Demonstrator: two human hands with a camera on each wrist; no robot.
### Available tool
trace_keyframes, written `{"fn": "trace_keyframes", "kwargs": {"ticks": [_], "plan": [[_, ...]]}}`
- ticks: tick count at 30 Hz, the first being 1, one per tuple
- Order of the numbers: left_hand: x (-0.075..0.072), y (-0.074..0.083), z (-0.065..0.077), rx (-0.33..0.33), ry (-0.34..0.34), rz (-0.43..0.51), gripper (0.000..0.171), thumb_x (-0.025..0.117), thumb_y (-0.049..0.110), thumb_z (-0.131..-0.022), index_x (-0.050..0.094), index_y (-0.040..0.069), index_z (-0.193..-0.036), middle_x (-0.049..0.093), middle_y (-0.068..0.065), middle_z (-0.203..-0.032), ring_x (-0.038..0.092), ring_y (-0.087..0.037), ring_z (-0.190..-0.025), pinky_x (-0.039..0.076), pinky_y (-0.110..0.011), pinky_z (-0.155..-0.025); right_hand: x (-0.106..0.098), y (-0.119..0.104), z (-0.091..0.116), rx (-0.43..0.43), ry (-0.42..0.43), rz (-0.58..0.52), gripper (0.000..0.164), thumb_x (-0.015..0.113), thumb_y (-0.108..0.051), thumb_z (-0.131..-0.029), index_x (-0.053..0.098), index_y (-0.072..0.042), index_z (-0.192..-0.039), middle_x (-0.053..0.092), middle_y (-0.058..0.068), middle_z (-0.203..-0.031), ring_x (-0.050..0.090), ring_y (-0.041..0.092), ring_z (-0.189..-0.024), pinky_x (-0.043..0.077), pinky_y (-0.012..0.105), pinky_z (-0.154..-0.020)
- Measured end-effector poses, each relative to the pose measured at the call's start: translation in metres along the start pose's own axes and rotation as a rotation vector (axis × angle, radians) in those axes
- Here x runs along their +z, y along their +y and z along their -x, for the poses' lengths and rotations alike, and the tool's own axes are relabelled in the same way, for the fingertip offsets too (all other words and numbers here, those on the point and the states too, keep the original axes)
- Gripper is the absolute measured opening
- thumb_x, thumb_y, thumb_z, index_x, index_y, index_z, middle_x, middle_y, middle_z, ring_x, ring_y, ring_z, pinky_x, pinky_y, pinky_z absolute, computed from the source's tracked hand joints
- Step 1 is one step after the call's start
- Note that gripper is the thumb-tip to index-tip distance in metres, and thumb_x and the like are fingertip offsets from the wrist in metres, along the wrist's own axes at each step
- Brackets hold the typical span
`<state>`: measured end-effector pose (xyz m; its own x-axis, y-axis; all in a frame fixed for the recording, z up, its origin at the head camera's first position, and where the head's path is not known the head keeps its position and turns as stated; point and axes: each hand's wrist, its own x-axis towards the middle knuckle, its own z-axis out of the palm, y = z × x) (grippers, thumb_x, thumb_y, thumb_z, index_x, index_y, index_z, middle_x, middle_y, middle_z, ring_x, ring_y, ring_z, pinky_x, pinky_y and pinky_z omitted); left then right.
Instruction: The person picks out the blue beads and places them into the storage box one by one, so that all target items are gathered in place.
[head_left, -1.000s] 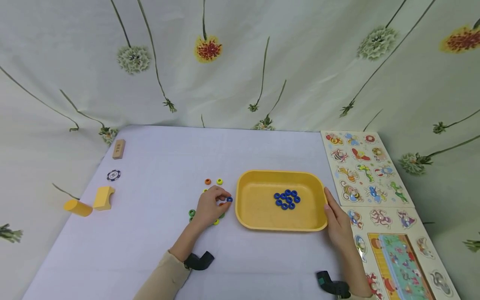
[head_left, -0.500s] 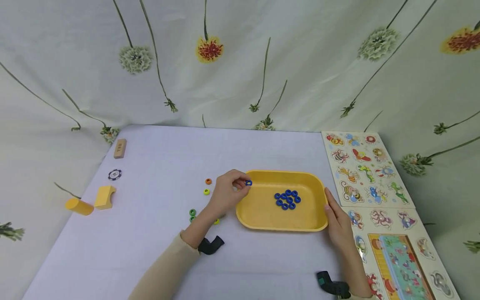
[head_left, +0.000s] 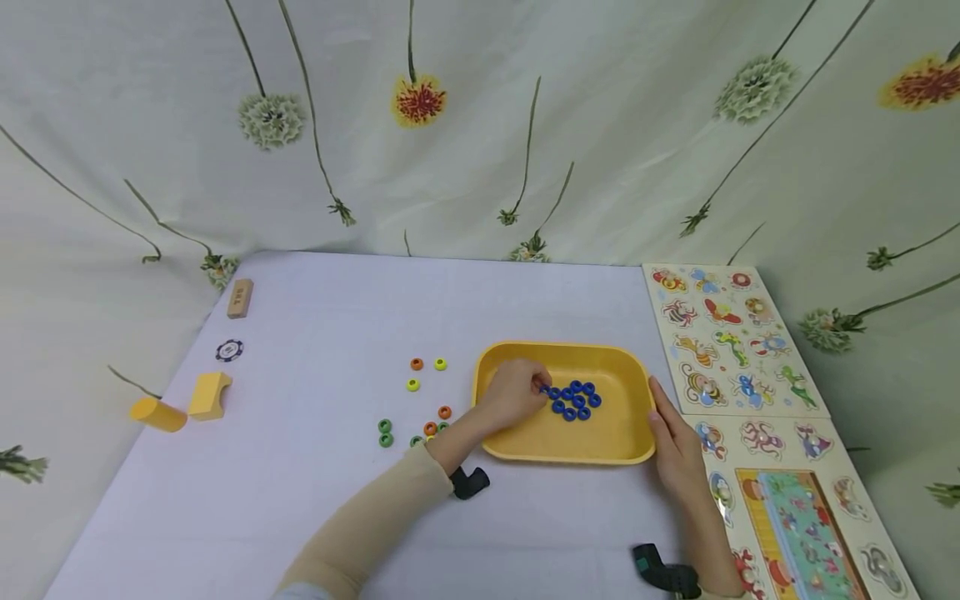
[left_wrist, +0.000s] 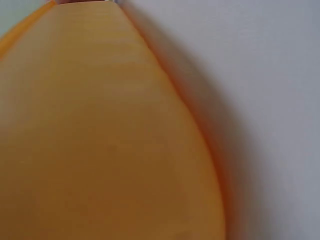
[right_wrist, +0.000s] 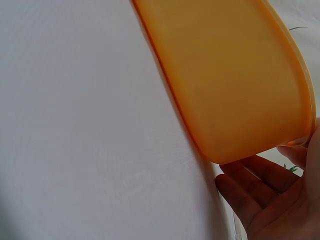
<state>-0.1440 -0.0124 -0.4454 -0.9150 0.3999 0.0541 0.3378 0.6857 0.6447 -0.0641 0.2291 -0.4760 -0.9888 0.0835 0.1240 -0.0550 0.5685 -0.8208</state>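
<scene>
A yellow tray [head_left: 618,371] lies on the white table with a cluster of blue ring beads [head_left: 578,401] on its floor. My left hand [head_left: 513,393] reaches into the tray and pinches another blue bead [head_left: 545,389] at its fingertips, just left of the cluster. At the tray's right end, my right hand [head_left: 677,450] holds the rim. The right wrist view shows that hand [right_wrist: 282,200] with fingers against the tray's outer wall [right_wrist: 240,100]. In the left wrist view the tray wall [left_wrist: 105,125] fills most of the picture and hides the fingers.
Left of the tray lie loose orange [head_left: 416,364], yellow [head_left: 440,364] and green beads [head_left: 385,425]. Farther left are a yellow cylinder [head_left: 158,414], an arch block [head_left: 208,396], a chip [head_left: 229,350] and a wooden block [head_left: 240,298]. Picture boards [head_left: 735,333] line the right edge.
My left hand has carried the blue bead rightward from the loose beads, over the tray's left rim and down beside the blue cluster. The right hand stays at the tray's right end.
</scene>
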Motion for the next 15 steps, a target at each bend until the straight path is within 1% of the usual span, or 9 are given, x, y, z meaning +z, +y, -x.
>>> {"fn": "trace_keyframes", "kwargs": {"ticks": [4, 6, 7, 9, 13, 15], "plan": [[0.005, 0.002, -0.002, -0.055, -0.047, -0.009, 0.013, 0.064, 0.005, -0.07, 0.067, 0.011, -0.081, 0.06, 0.003, -0.072, 0.051, -0.007, -0.065, 0.042, -0.016, -0.059, -0.001, 0.0, 0.001, 0.006, -0.001, 0.008, 0.042, 0.033, -0.028, -0.096, 0.028, -0.033, -0.137, 0.031, -0.011, -0.141, 0.024, -0.001, -0.129, 0.018, 0.0, -0.093], [0.006, 0.003, -0.003, -0.07, -0.073, -0.018, 0.013, 0.064, 0.004, -0.07, 0.066, 0.01, -0.082, 0.061, 0.003, -0.074, 0.052, -0.007, -0.067, 0.042, -0.016, -0.06, -0.002, -0.001, 0.001, 0.008, 0.0, 0.013, 0.042, 0.033, -0.028, -0.096, 0.027, -0.034, -0.137, 0.03, -0.011, -0.141, 0.024, 0.0, -0.129, 0.018, 0.0, -0.093], [0.006, 0.004, -0.004, -0.072, -0.083, -0.024, 0.013, 0.064, 0.004, -0.07, 0.066, 0.01, -0.082, 0.061, 0.003, -0.075, 0.052, -0.007, -0.068, 0.043, -0.016, -0.061, -0.002, -0.001, 0.001, 0.007, -0.001, 0.015, 0.042, 0.033, -0.027, -0.096, 0.027, -0.033, -0.137, 0.031, -0.01, -0.142, 0.024, 0.0, -0.13, 0.018, 0.0, -0.093], [0.007, 0.005, -0.005, -0.066, -0.099, -0.026, 0.014, 0.063, 0.003, -0.07, 0.066, 0.01, -0.082, 0.061, 0.003, -0.075, 0.052, -0.007, -0.068, 0.043, -0.016, -0.061, -0.005, -0.008, 0.003, 0.016, 0.002, 0.013, 0.043, 0.034, -0.024, -0.096, 0.028, -0.03, -0.138, 0.031, -0.007, -0.142, 0.024, 0.002, -0.13, 0.017, -0.001, -0.093], [0.009, 0.006, -0.005, -0.047, -0.109, -0.028, 0.017, 0.061, 0.0, -0.069, 0.066, 0.009, -0.082, 0.06, 0.003, -0.074, 0.052, -0.007, -0.067, 0.043, -0.017, -0.061, -0.007, -0.022, 0.005, 0.027, 0.007, 0.0, 0.043, 0.034, -0.018, -0.096, 0.029, -0.021, -0.139, 0.032, -0.001, -0.142, 0.024, 0.005, -0.131, 0.016, -0.001, -0.093], [0.009, 0.006, -0.004, -0.044, -0.117, -0.027, 0.017, 0.061, -0.001, -0.07, 0.066, 0.008, -0.083, 0.06, 0.002, -0.074, 0.052, -0.008, -0.067, 0.043, -0.017, -0.061, -0.007, -0.022, 0.005, 0.032, 0.008, 0.0, 0.043, 0.035, -0.019, -0.096, 0.03, -0.02, -0.138, 0.032, -0.002, -0.142, 0.024, 0.005, -0.131, 0.016, -0.002, -0.092]]}}
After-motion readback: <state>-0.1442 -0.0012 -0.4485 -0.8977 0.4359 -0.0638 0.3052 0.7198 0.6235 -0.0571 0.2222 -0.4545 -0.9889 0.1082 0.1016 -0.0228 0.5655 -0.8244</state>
